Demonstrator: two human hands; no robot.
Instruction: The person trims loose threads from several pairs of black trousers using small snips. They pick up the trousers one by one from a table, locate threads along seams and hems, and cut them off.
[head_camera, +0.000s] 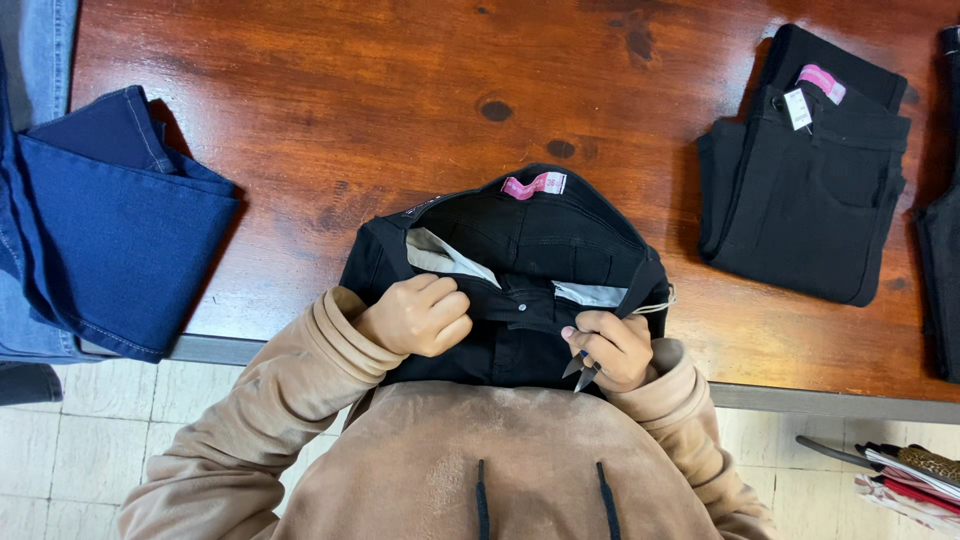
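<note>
At the frame's lower centre, my left hand (415, 315) clenches the waistband of black jeans (520, 250) on the counter (400, 100); my right hand (610, 350) grips small snips (580, 372). Folded black jeans (800, 180) lie upper right, blue denim (100, 220) far left.

Tan hoodie (520, 460), dark drawstrings (482, 500)

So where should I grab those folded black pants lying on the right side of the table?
Probably take the folded black pants by the waistband end, the far edge where the pink label and white tag sit. Come from above, one hand on each corner. That end is the thickest, firmest part and it lies flat on the wooden table, apart from other clothes, so the fold should hold together.
</note>
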